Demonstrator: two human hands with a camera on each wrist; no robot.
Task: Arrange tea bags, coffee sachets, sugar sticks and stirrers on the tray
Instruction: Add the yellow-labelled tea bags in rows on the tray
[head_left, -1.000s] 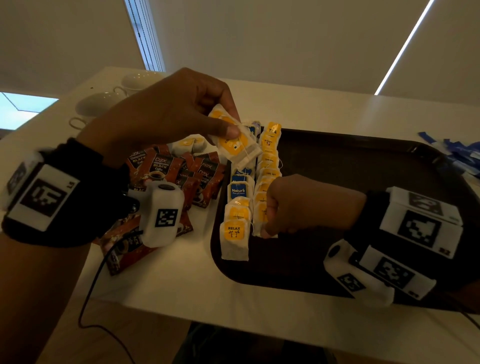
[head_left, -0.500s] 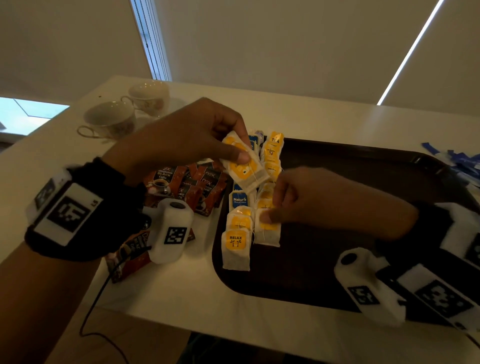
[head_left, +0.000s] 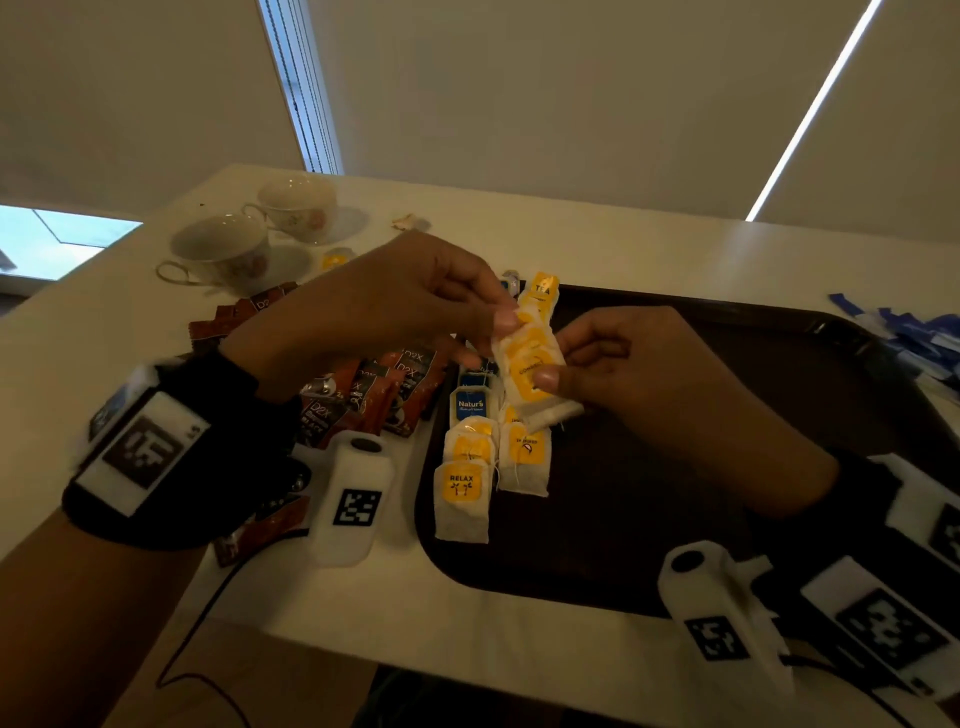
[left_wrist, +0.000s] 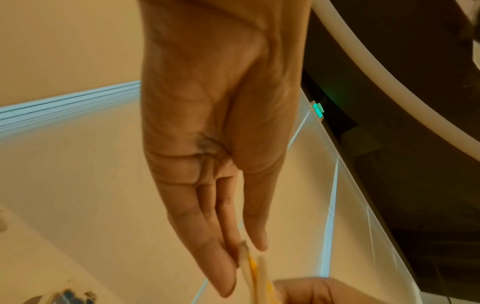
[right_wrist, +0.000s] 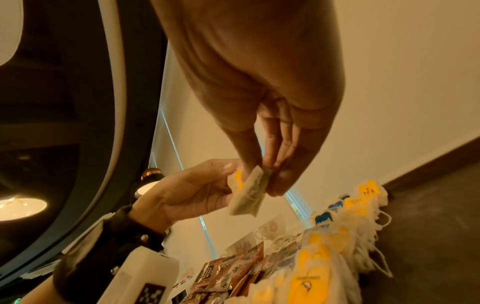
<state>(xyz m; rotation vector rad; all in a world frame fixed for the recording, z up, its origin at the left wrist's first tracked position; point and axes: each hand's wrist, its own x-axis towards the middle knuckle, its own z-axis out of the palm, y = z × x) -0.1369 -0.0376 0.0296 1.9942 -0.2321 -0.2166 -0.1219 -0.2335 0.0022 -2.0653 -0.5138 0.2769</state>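
My left hand (head_left: 415, 306) holds a small stack of yellow-tagged tea bags (head_left: 527, 364) above the left end of the dark tray (head_left: 727, 467). My right hand (head_left: 623, 364) pinches the stack's lower end from the right, thumb on the front bag. In the right wrist view the right fingers (right_wrist: 270, 164) pinch a tea bag (right_wrist: 249, 195) while the left hand (right_wrist: 197, 193) holds the others. Two rows of tea bags (head_left: 493, 447) lie on the tray's left side, one with a blue tag (head_left: 470, 405). Brown coffee sachets (head_left: 374, 389) are piled on the table left of the tray.
Two teacups on saucers (head_left: 249, 244) stand at the table's back left. Blue and white sticks (head_left: 914, 338) lie at the far right beyond the tray. A cable (head_left: 197, 623) hangs over the table's front edge.
My right hand left the row of tea bags on the tray, rose and took hold of the stack in my left hand. The left hand moved slightly right with the stack.
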